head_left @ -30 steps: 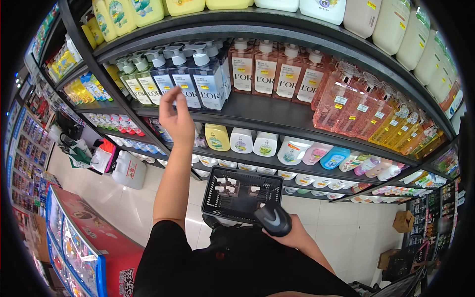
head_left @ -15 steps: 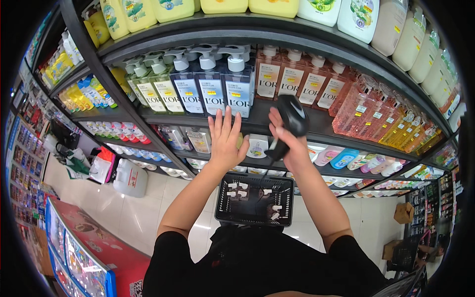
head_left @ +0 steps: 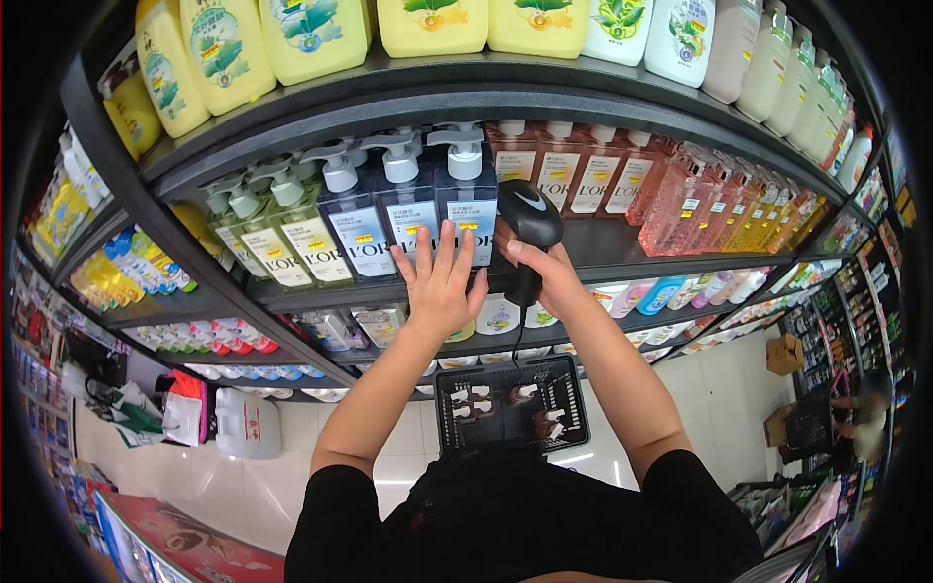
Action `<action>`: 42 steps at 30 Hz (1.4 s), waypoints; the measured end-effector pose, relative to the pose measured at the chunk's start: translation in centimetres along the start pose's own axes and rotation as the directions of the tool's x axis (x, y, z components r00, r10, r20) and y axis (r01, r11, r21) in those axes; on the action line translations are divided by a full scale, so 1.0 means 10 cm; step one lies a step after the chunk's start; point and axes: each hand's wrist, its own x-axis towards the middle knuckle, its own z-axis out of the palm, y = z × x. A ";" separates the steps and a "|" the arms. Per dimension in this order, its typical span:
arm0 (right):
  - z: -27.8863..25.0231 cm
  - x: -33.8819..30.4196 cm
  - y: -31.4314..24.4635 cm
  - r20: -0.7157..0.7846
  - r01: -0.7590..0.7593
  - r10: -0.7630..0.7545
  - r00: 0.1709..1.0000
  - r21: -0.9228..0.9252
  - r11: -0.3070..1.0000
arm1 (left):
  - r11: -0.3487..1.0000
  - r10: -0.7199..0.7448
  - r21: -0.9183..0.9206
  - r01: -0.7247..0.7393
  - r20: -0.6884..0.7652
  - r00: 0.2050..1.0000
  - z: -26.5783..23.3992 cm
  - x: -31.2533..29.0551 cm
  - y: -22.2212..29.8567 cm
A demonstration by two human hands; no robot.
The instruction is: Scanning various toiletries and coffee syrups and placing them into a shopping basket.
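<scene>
My left hand [head_left: 443, 291] has its fingers spread in front of the labels of two dark-blue pump bottles; whether the fingertips touch I cannot tell. The rightmost blue pump bottle [head_left: 465, 192] has a grey-white pump head and a pale label with a yellow price sticker. In my right hand [head_left: 549, 277] is a black handheld barcode scanner [head_left: 531, 214], gripped round its handle, with its head just right of that bottle. A cable [head_left: 520, 335] hangs from the handle. Left of the blue bottles stand green pump bottles [head_left: 303, 228].
Pink-red bottles [head_left: 593, 175] and clear pink and yellow bottles [head_left: 685, 204] fill the shelf's right side. Large yellow bottles [head_left: 432, 24] stand above. Below sits a black basket [head_left: 445, 413] holding several white-capped bottles. A white jug [head_left: 245, 424] stands on the floor at left.
The view has shifted nearer to the shelf. The scanner has moved left to beside the rightmost blue bottle, and my left fingers now overlap the blue bottles' labels.
</scene>
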 end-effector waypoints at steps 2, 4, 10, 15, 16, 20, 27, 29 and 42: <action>0.02 -0.01 0.01 -0.017 0.025 -0.025 1.000 -0.024 0.999 | 1.000 -0.007 -0.005 0.007 -0.007 1.000 0.02 -0.01 0.00; 0.04 0.00 0.01 -0.029 0.047 -0.048 0.998 -0.048 0.998 | 1.000 0.015 -0.014 -0.015 -0.008 1.000 0.03 0.02 -0.02; 0.16 0.28 -0.25 0.000 0.294 -0.294 0.956 0.027 0.955 | 0.999 0.036 -0.017 -0.036 0.001 0.999 0.02 0.00 -0.02; 0.17 0.27 -0.43 0.057 0.197 -0.194 0.979 -0.050 0.979 | 0.999 0.036 -0.019 -0.036 -0.003 0.999 0.00 0.01 0.01; 0.13 0.28 -0.45 0.061 0.196 -0.193 0.979 -0.052 0.979 | 0.999 0.032 -0.033 -0.033 -0.005 0.999 0.00 0.02 0.01; 0.19 0.33 -0.54 0.013 0.268 -0.268 0.963 0.011 0.963 | 0.994 -0.013 -0.110 0.016 0.023 1.000 -0.10 0.01 0.03; 0.16 0.31 -0.57 -0.013 0.222 -0.221 0.975 0.022 0.975 | 0.998 -0.020 -0.054 0.023 0.050 0.999 -0.30 0.14 0.14; 0.11 0.22 -0.47 -0.036 0.205 -0.203 0.978 0.062 0.977 | 0.992 -0.023 -0.120 0.031 0.072 0.997 -0.36 0.16 0.19; -0.31 0.08 -0.10 -0.111 0.151 -0.149 0.983 0.016 0.988 | 0.996 -0.086 0.037 0.081 0.180 0.980 -0.34 0.05 0.11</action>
